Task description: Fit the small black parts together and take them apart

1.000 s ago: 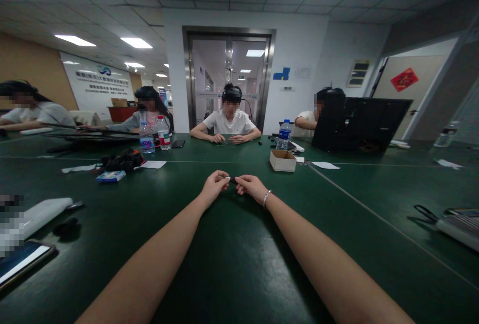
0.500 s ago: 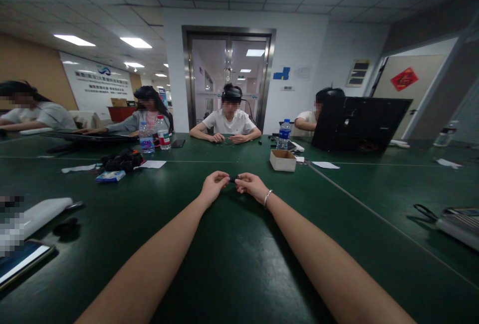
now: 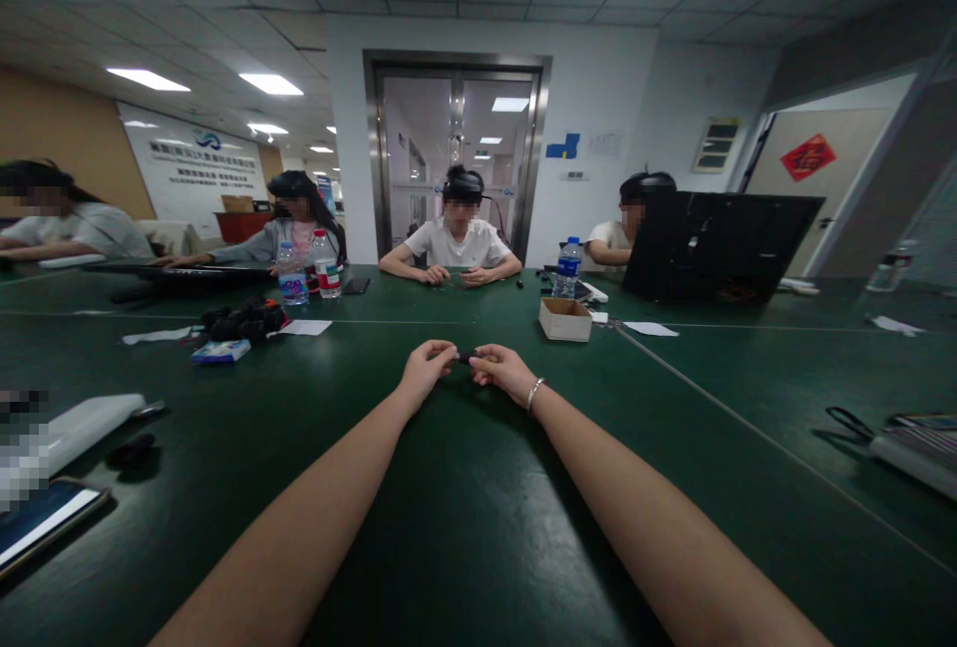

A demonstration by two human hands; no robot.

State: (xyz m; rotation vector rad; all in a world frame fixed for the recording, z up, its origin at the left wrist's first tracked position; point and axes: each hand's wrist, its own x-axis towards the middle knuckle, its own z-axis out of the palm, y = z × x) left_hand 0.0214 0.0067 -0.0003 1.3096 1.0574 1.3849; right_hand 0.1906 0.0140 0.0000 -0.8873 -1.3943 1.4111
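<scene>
Both my arms stretch out over a dark green table. My left hand and my right hand meet at the table's middle, fingers pinched on the two ends of a small black object between them. The object is too small to name. A thin bracelet circles my right wrist.
A small cardboard box stands beyond my right hand. Water bottles, black parts and papers lie far left. A black laptop stands far right. A tablet lies near left, scissors near right. Several people sit around the table.
My hands stay pinched on the small black object, almost still. The person behind the laptop has leaned a little to the left.
</scene>
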